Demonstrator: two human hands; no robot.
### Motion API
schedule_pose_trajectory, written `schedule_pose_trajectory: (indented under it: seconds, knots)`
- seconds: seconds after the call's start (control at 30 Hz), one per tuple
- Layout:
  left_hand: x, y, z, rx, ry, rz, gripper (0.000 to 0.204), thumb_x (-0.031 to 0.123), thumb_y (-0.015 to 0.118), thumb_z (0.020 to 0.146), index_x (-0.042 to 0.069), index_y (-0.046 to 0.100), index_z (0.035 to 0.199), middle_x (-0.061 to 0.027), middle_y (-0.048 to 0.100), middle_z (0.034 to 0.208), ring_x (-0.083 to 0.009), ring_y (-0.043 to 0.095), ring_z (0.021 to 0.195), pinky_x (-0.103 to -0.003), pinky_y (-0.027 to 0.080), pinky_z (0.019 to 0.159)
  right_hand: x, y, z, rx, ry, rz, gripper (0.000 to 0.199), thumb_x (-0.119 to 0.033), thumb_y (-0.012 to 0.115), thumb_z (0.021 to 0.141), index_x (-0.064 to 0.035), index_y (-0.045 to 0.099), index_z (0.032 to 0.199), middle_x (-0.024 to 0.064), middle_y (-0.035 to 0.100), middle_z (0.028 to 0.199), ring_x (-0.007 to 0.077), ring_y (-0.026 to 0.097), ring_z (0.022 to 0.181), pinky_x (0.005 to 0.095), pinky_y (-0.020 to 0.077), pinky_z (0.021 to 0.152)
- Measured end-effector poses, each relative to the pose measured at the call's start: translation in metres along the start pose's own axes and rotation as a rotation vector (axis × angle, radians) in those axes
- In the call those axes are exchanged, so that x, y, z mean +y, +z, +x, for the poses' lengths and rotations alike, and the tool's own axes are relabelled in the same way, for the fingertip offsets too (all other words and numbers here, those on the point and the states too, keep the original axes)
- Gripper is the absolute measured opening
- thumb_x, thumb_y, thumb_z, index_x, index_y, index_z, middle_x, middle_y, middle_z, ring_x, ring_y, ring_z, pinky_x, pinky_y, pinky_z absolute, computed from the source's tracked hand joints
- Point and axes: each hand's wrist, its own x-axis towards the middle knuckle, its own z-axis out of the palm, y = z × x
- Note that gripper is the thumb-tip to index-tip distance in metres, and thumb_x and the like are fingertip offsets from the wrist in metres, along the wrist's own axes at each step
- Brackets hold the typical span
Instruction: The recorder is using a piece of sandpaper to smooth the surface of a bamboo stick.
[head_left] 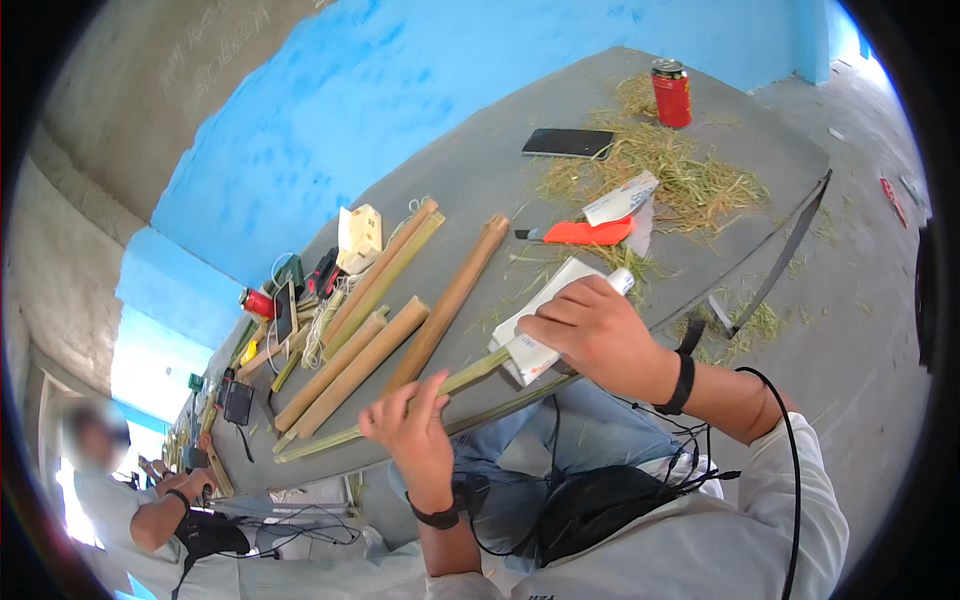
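A long, thin green bamboo strip [474,374] slants across the near edge of the grey table. My left hand [415,430] grips it near the middle of the picture, fingers curled around it. My right hand [605,335] is closed on a white printed sheet [535,350], folded or rolled, which covers the strip's right end. Whether the sheet wraps fully round the strip is hidden by my fingers. Just beyond my right hand lie an orange utility knife [590,232] and another crumpled white piece [620,200] on top of it.
Thick bamboo pieces [450,300] lie left of centre. Farther right are a phone [568,143], a red can [671,95] and a heap of shavings [690,180]. A dark band [785,250] curves off the table's right edge. Another person [150,510] works at the far left.
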Motion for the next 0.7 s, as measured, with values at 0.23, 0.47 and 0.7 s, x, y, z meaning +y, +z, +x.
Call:
schedule_pose_trajectory:
  seconds: [0.23, 0.47, 0.7]
  knots:
    - [-0.062, -0.029, -0.004, -0.050, -0.068, 0.084, 0.020, 0.018, 0.071, 0.089, 0.013, 0.078, 0.107, -0.0046, 0.066, 0.099, -0.0273, 0.056, 0.102, -0.043, 0.033, 0.105, 0.003, 0.005, 0.001, 0.043, 0.032, 0.028, 0.041, -0.012, 0.072, 0.075, -0.0130, 0.069, 0.115, -0.0002, 0.066, 0.101, 0.0205, 0.061, 0.096, 0.0368, 0.0474, 0.090]
    - [-0.025, -0.020, -0.006, 0.061, -0.045, 0.149, 0.018, 0.024, 0.068, 0.093, 0.014, 0.078, 0.105, -0.0034, 0.065, 0.097, -0.0254, 0.056, 0.100, -0.046, 0.031, 0.106, 0.004, 0.004, 0.004, 0.086, -0.009, -0.021, 0.031, -0.014, 0.064, 0.081, -0.0085, 0.068, 0.111, 0.0005, 0.060, 0.091, 0.0199, 0.059, 0.092, 0.0350, 0.0459, 0.085]
    - [-0.043, -0.011, 0.001, -0.073, -0.012, 0.035, 0.018, 0.019, 0.072, 0.086, 0.018, 0.078, 0.104, -0.0008, 0.065, 0.096, -0.0251, 0.056, 0.099, -0.045, 0.031, 0.104, 0.004, 0.005, 0.003, 0.058, -0.023, 0.013, 0.030, -0.016, 0.063, 0.082, -0.0099, 0.068, 0.111, -0.0006, 0.061, 0.091, 0.0195, 0.059, 0.092, 0.0346, 0.0459, 0.085]
